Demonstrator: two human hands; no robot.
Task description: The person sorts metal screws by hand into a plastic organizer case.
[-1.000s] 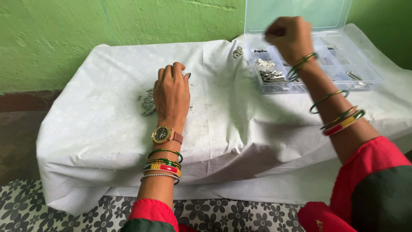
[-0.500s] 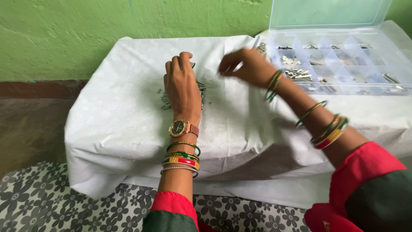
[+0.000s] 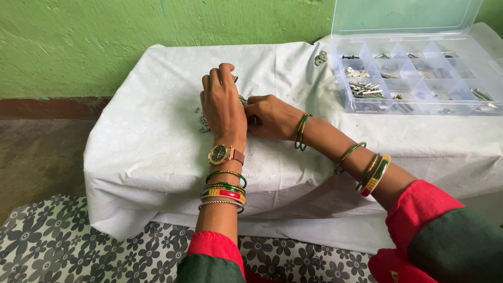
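Hands (image 3: 246,112) on small metal parts (image 3: 202,121)

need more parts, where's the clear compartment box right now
In the head view the clear compartment box sits open at the table's far right corner on the white cloth, beyond the right hand.

Two hands (image 3: 246,112), one clear compartment box (image 3: 419,107), one wristwatch (image 3: 218,154).

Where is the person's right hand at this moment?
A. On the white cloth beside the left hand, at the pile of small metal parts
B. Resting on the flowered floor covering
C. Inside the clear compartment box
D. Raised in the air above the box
A. The right hand lies on the white cloth against the left hand, at the small metal parts, well apart from the clear compartment box.
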